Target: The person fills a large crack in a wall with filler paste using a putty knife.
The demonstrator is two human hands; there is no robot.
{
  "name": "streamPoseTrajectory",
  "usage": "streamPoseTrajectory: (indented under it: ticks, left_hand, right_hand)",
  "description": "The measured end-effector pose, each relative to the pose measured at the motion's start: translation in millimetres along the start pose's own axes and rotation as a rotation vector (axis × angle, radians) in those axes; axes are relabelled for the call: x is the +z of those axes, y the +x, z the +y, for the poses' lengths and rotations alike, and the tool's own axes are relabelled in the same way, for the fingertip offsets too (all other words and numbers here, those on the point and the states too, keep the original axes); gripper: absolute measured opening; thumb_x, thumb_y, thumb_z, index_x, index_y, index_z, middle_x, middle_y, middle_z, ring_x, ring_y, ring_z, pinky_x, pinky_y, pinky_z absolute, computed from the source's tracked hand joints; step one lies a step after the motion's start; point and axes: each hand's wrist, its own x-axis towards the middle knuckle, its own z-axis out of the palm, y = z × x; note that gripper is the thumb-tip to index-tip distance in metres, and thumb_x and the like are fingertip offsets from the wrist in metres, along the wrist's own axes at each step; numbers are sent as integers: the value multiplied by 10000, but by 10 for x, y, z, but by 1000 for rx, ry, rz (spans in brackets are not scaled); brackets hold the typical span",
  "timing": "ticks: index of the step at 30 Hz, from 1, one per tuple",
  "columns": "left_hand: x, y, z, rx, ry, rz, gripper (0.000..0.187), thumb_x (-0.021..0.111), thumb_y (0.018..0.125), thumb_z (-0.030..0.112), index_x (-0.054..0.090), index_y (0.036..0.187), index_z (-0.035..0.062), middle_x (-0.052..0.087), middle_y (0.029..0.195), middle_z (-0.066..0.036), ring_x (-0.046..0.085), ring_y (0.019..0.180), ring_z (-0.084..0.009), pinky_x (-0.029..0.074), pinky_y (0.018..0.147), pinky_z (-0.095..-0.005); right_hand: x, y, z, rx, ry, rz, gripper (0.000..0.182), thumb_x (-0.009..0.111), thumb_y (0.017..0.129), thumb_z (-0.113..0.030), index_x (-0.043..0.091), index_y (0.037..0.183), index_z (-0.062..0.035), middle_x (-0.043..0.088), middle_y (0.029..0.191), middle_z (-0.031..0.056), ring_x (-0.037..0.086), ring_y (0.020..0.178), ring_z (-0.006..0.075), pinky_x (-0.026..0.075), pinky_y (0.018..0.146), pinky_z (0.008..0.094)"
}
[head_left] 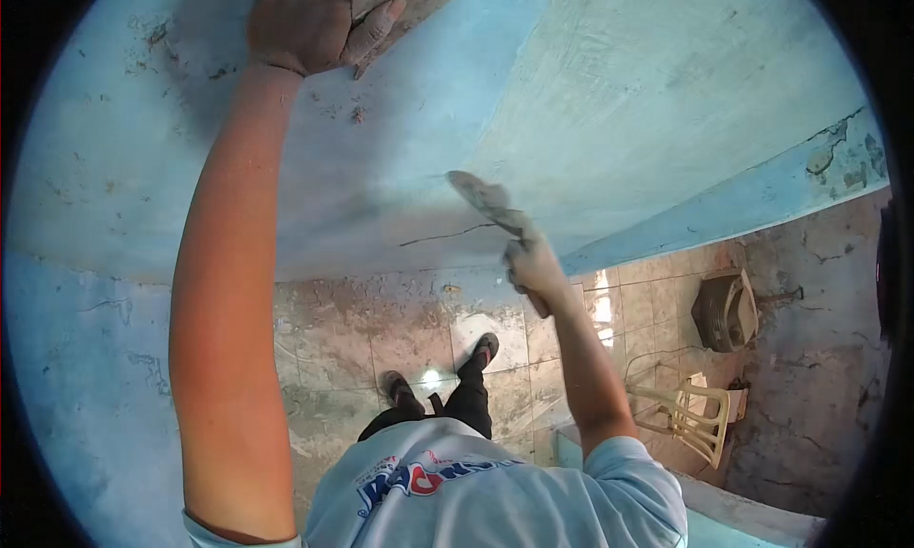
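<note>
My left hand [305, 24] is raised at the top left against the blue wall [381, 119], with its fingers around a flat, dirty board [405, 10] whose pointed corner sticks out to the right. Right of the middle, my right hand [533, 265] is closed on the handle of a trowel [486, 198]. The trowel's blade points up and left, close to the wall, and is slightly blurred. A thin dark crack [447, 236] runs in the wall just left of the trowel.
Below are the tiled floor [333, 343] and my feet. At the right stand a cream plastic chair [700, 415] and a brown container [725, 310]. A blue ledge [714, 200] crosses the right side. A worn wall [809, 348] lies beyond.
</note>
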Motion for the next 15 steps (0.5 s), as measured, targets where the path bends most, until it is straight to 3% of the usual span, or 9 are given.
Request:
streamPoseTrajectory:
  ticks: [2, 4, 8, 11, 15]
  left_hand:
    - [5, 31, -63, -1, 29, -24, 467, 394, 1019, 472, 762, 1275, 340, 514, 1599, 61, 433, 1507, -233, 182, 1296, -520]
    - [17, 7, -30, -8, 31, -48, 472, 388, 1018, 473, 762, 1275, 344, 513, 1600, 58, 437, 1504, -238, 192, 1293, -526]
    - [72, 29, -47, 3, -23, 77, 470, 390, 1012, 457, 740, 1310, 358, 511, 1602, 56, 437, 1505, -242, 199, 1290, -526]
    - [65, 4, -64, 1, -6, 37, 481, 380, 1016, 473, 725, 1332, 364, 509, 1603, 57, 438, 1505, -242, 204, 1289, -526]
    - [-9, 4, -24, -5, 11, -32, 493, 357, 1028, 491, 722, 1335, 365, 513, 1599, 58, 442, 1503, -239, 199, 1290, -522]
  right_hand:
    - [-126, -26, -132, -20, -29, 11, 544, 438, 931, 12, 498, 1460, -101, 505, 685, 26, 430, 425, 101, 355, 367, 291]
    - [202, 95, -132, -63, -9, -62, 552, 434, 926, 19, 503, 1460, -100, 508, 687, 22, 436, 432, 100, 353, 366, 289]
    - [467, 268, -15, -109, 36, -157, 566, 445, 922, 22, 500, 1475, -84, 510, 694, 9, 448, 463, 99, 359, 382, 284]
    - [7, 42, -207, -75, -150, -11, 570, 469, 930, 11, 491, 1494, -70, 503, 687, -1, 442, 495, 98, 357, 407, 284]
    - [291, 103, -86, -56, -45, -1, 580, 464, 924, 14, 495, 1500, -49, 513, 657, 5, 456, 480, 99, 368, 403, 293]
